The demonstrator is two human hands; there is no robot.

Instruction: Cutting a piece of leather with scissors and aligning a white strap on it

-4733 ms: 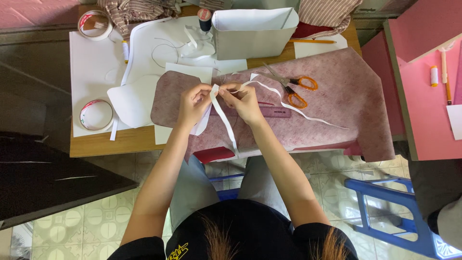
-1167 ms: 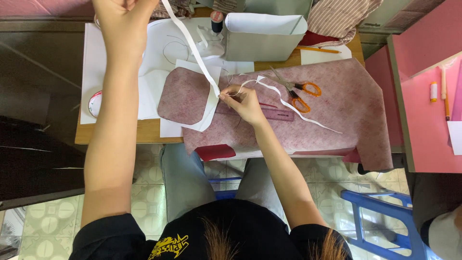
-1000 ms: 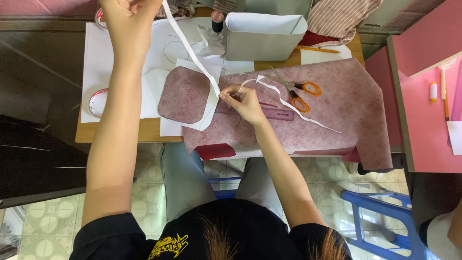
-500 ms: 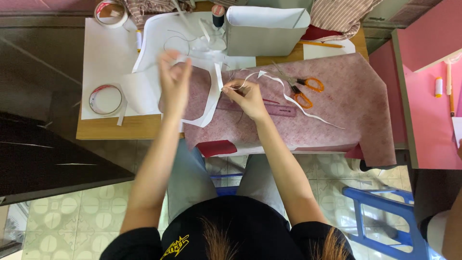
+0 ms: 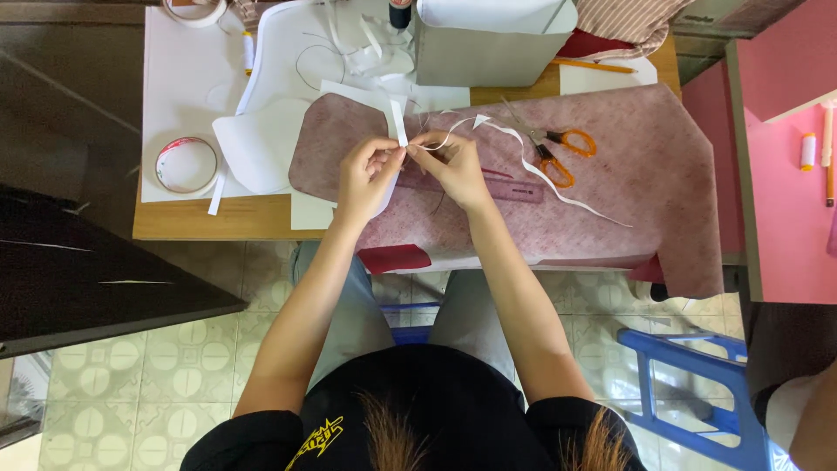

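left hand (image 5: 366,170) fingers pinched on white strip (image 5: 398,125) — right hand (image 5: 453,166) fingers pinched on same strip just beside, over pinkish fabric (image 5: 610,183) on bench (image 5: 218,218); orange-handled scissors (image 5: 558,153) near right, tape roll (image 5: 186,165) well left.

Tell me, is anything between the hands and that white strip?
Nothing visible. The left hand and right hand both pinch the white strip directly, above the pink fabric; the scissors lie off to the right.

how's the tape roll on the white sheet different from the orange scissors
The tape roll is a flat pale ring on the white sheet, left of both hands. The orange scissors are long, lie open on pink fabric, right of them. Neither is touched.
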